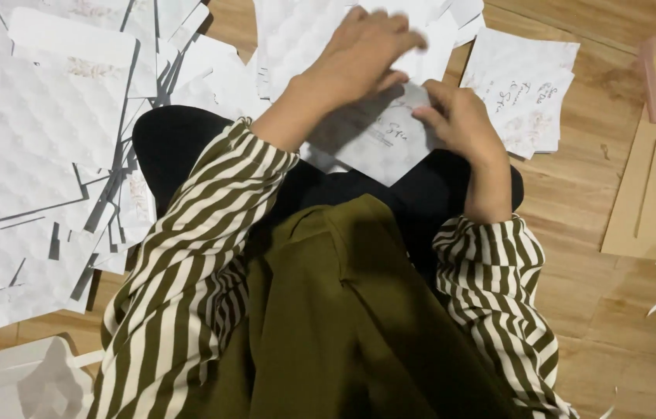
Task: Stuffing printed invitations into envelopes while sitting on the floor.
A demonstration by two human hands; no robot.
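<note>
White card stock: one printed card [386,140] lies over the black-clad lap, just in front of a loose spread of white sheets [41,155] on the wooden floor [576,233]. Risk: the card may crease or slip into the neighbouring stack of cards [526,89], since it is held only at its edges. The right hand [460,124] pinches the card's right edge, fingers nearly closed. The left hand [359,50] rests curled on the card's upper edge; whether it actually grips there cannot be told.
</note>
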